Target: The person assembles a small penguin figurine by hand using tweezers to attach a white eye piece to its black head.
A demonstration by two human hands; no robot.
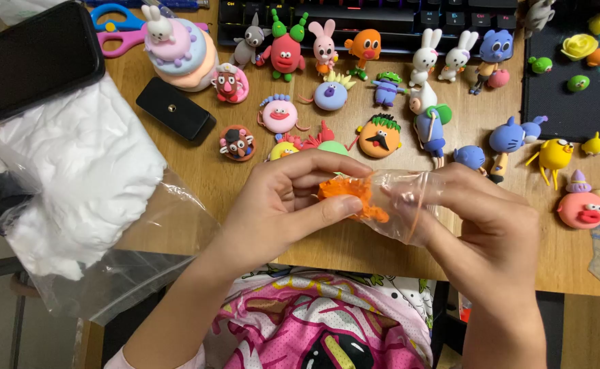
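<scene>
Orange clay (346, 191), soft and ragged at its edges, is pinched between the thumb and forefinger of the left hand (283, 198); those fingers are closed narrowly on it, the thumb under the lump and the forefinger arched over its top. The lump sits at the mouth of a small clear plastic bag (402, 205), and its long axis runs sideways, from the left fingertips towards the right hand (487, 236). The bag is gripped from the other end by the right hand, whose fingers are curled shut around the crumpled plastic, so that the opening is turned towards the left fingers. The clay is thus touched directly by the left hand, while the right hand meets it only through the bag; the left is the nearer of the two. Whether the clay is wholly outside the bag cannot be told, since part of it is seen behind the plastic.

Beyond the fingertips, a wooden table (354, 253) is spread with small clay figures. Just past the left forefinger a round orange face with a green top (379, 137) is seen, and further out a row of rabbits and other creatures (443, 58) is lined up before a dark keyboard (354, 14). Off to the left of the left wrist, a large clear bag of white clay (81, 171) is lying, with a black phone (33, 58) beyond it.
</scene>
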